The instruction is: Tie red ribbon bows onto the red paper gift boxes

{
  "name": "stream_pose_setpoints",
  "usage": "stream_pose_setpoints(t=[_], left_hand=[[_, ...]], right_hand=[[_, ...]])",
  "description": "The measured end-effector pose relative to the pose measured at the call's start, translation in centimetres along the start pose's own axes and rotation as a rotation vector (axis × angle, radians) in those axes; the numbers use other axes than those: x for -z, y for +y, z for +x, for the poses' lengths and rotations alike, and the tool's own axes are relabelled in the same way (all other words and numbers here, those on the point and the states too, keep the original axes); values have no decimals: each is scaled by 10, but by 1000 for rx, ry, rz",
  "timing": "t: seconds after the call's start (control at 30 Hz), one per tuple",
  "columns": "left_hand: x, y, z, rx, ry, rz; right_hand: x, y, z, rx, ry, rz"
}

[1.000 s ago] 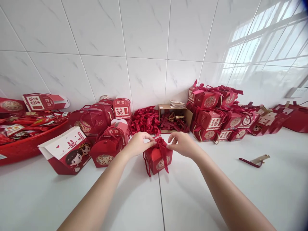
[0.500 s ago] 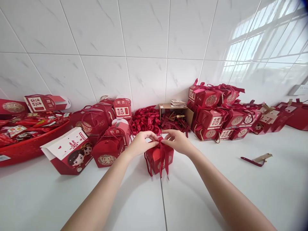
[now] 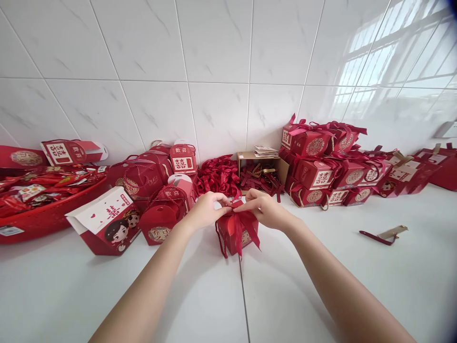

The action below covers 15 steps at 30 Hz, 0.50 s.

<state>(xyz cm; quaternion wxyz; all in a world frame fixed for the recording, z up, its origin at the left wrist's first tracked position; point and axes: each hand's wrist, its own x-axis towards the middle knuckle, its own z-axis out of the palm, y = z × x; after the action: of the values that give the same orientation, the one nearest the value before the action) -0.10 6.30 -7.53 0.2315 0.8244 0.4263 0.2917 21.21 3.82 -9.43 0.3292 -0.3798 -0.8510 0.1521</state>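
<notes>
A small red gift box [image 3: 232, 236] stands on the white tiled surface [image 3: 321, 286] in the middle of the head view. A dark red ribbon [image 3: 244, 224] is knotted on its top, with its ends hanging down the front. My left hand [image 3: 206, 209] pinches the ribbon at the top from the left. My right hand [image 3: 262, 207] pinches it from the right, fingertips nearly meeting over the box.
A pile of finished red boxes [image 3: 321, 166] with ribbons sits at the back right. A cardboard box [image 3: 260, 171] of ribbons and a heap of loose ribbons [image 3: 217, 174] lie behind. Larger red boxes [image 3: 107, 221] and a red basket [image 3: 43, 214] stand left. A ribbon piece [image 3: 383, 235] lies right.
Both hands have closed in over the top of the box, and the ribbon ends now hang spread over its front. The view has shifted slightly.
</notes>
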Motion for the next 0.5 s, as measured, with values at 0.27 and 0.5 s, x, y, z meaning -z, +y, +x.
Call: stream_pose_setpoints(t=[0.27,0.5], left_hand=[[2,-6,-1,-26,-48,66],[-4,-6,-4,27,-176,-5]], right_hand=[[-1,3,0,4,-101,-29],[-3,5,0,-31,-72,25]])
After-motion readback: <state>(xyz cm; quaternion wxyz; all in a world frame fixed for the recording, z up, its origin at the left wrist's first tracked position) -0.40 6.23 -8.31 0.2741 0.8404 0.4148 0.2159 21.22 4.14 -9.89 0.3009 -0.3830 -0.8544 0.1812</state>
